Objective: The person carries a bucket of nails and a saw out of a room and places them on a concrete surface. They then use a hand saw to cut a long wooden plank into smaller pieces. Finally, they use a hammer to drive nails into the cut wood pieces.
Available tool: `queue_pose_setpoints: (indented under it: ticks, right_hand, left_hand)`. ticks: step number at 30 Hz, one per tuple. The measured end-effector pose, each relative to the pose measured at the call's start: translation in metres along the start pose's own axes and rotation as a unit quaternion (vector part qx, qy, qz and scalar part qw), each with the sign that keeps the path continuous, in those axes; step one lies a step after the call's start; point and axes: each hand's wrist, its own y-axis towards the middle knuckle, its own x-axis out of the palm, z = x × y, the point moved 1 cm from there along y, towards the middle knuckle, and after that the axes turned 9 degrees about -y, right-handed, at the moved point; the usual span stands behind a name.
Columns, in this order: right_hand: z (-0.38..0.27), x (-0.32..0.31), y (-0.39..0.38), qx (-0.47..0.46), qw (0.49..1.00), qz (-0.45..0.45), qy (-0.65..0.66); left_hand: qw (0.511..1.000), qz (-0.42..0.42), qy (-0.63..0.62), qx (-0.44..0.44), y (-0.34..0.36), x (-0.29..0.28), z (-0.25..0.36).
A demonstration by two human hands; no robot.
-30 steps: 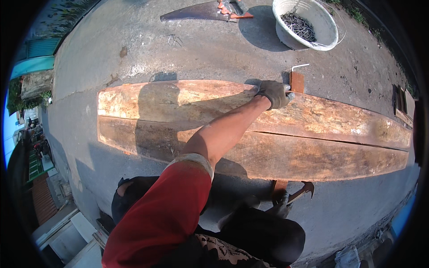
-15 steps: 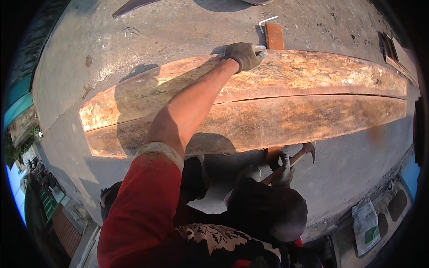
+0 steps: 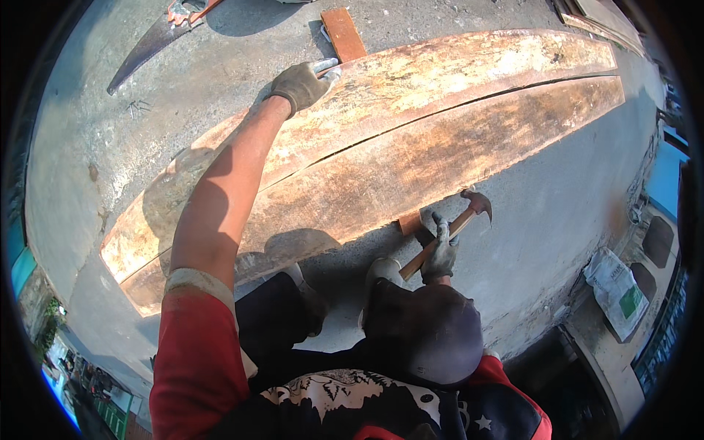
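Two long weathered boards lie side by side on the concrete, a far board and a near board, with a narrow dark gap between them. A reddish-brown wood strip sticks out past the far edge; another brown wood end shows at the near edge. My left hand, in a grey-brown work glove, grips the far board's outer edge beside the strip. My gloved right hand holds a claw hammer by its wooden handle, close to the near edge, its fingers partly raised.
A handsaw lies at the far left, with a few loose nails nearby. More boards rest at the far right. A white and green sack lies on a ledge at right. My knee is bent below the hammer.
The view has turned, so the boards now slant up to the right and more of the saw shows. My left hand stays by the strip; my right hand still holds the hammer.
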Motion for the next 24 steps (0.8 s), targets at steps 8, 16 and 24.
queue_pose_setpoints:
  ticks: [8, 16, 24]
  right_hand:
    - [0.03, 0.011, -0.017, 0.022, 0.998, 0.0, -0.065]
    - [0.026, -0.006, 0.018, -0.043, 0.997, -0.003, -0.069]
    - [-0.021, 0.026, 0.065, 0.045, 0.938, -0.101, 0.327]
  left_hand:
    - [0.977, 0.19, 0.004, 0.098, 0.082, -0.016, 0.008]
    - [0.979, 0.177, -0.057, 0.088, 0.075, -0.022, 0.0]
    - [0.95, 0.275, -0.023, 0.144, 0.078, -0.027, 0.0]
